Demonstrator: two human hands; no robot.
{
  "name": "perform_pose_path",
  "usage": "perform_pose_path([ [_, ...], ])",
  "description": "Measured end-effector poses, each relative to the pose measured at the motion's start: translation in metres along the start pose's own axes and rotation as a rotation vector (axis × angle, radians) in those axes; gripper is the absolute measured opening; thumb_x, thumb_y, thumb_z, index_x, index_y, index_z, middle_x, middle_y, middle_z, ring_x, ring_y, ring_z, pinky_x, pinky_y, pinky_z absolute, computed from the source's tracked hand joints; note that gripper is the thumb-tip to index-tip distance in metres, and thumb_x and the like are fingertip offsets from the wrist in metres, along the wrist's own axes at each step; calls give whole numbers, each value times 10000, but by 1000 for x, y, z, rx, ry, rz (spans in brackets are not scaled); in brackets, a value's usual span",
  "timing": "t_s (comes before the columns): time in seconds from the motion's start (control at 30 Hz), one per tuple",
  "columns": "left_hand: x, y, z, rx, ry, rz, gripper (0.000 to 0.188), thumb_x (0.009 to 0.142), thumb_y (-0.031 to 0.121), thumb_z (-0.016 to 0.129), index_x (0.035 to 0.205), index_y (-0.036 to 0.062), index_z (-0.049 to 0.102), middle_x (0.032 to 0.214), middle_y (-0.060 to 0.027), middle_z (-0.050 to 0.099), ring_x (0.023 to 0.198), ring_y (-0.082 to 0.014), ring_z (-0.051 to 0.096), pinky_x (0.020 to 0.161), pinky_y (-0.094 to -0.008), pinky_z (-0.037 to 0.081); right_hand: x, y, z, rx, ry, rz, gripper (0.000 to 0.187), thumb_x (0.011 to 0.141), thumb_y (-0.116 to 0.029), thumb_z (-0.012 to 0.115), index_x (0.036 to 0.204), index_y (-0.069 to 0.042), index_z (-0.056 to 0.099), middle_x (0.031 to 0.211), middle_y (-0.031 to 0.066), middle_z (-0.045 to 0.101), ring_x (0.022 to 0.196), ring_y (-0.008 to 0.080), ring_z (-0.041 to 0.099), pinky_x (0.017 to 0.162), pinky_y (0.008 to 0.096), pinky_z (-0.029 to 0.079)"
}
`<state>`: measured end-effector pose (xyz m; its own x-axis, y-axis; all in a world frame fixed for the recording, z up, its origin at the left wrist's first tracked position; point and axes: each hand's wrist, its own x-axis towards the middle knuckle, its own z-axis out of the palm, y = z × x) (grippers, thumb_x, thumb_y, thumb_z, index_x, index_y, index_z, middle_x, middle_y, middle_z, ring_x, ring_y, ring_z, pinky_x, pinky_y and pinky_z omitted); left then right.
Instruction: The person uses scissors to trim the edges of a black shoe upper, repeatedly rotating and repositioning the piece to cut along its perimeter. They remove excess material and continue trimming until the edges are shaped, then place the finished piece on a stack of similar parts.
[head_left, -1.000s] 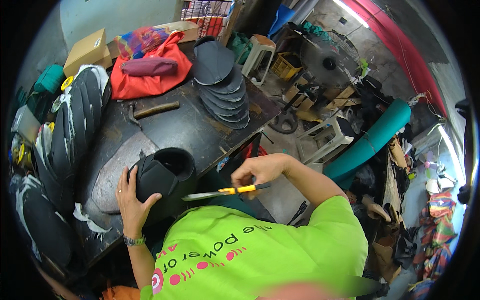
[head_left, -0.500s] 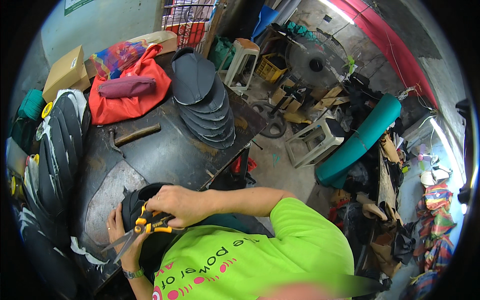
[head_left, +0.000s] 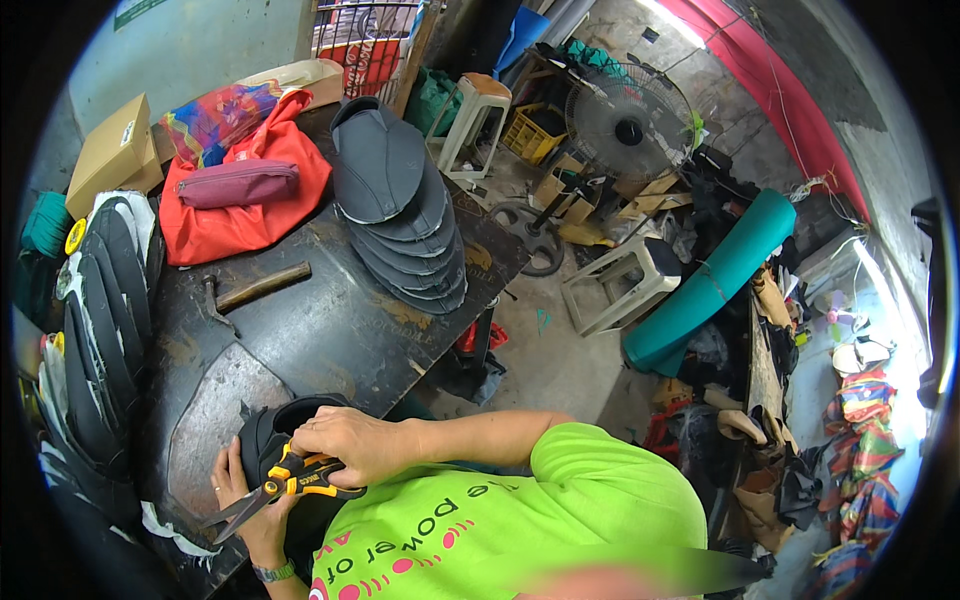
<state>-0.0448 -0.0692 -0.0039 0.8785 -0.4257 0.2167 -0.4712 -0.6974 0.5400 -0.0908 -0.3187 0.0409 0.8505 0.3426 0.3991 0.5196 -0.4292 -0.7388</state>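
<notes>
A black shoe upper (head_left: 262,436) with a curved opening lies at the table's near edge, partly covered by my hands. My left hand (head_left: 236,492), with a ring and a wristwatch, grips its left side; the fingers lie along the outside and the thumb is hidden. In my right hand (head_left: 350,442) are scissors (head_left: 290,476) with yellow-and-black handles. Their blades, a little apart, point to the lower left across the back of my left hand. The right fingers rest close to the upper's rim, and I cannot tell whether they touch it.
The dark table (head_left: 330,335) bears a hammer (head_left: 262,287), a stack of dark grey uppers (head_left: 385,165), a red bag (head_left: 235,235) with a maroon pouch (head_left: 238,184), and more uppers (head_left: 100,330) along the left. Beyond its right edge stand stools (head_left: 625,285) and a fan (head_left: 628,130).
The scissor blades have come slightly closer together. The whole view has shifted a little, so the hands and the upper appear lower. Both hands keep their holds.
</notes>
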Motion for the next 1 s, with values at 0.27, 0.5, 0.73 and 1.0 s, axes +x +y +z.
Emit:
perform_pose_path([
  [0.27,1,1,0,5,27,32,1091,542,577,864,1436,71,496,1384,-173,518,1288,-390,465,1079,-519,356,-1,-1,3,-31,4,46,380,689,-127,784,983,-40,558,823,101,591,783,302,585,750,399,412],
  [0.5,5,3,-5,-57,43,45,1078,489,502,904,1388,35,533,1277,-189,560,1198,-382,524,1031,-464,403,-2,-3,9,-33,134,78,434,642,-65,772,1008,-31,542,888,134,587,845,334,586,783,427,429],
  [0.73,20,15,-16,-993,-67,-395,835,660,17,751,1444,8,462,1177,-89,616,1032,-181,605,938,-324,492,-1,-14,1,-202,223,147,447,625,-6,717,1041,9,554,979,176,597,929,367,596,839,433,466],
  [1.0,26,20,-26,-1373,-301,-558,305,754,20,755,1043,-34,676,929,-70,711,764,-146,665,745,-277,548,4,-19,-6,238,232,375,228,755,26,694,927,16,544,764,160,594,667,220,569,651,338,467],
])
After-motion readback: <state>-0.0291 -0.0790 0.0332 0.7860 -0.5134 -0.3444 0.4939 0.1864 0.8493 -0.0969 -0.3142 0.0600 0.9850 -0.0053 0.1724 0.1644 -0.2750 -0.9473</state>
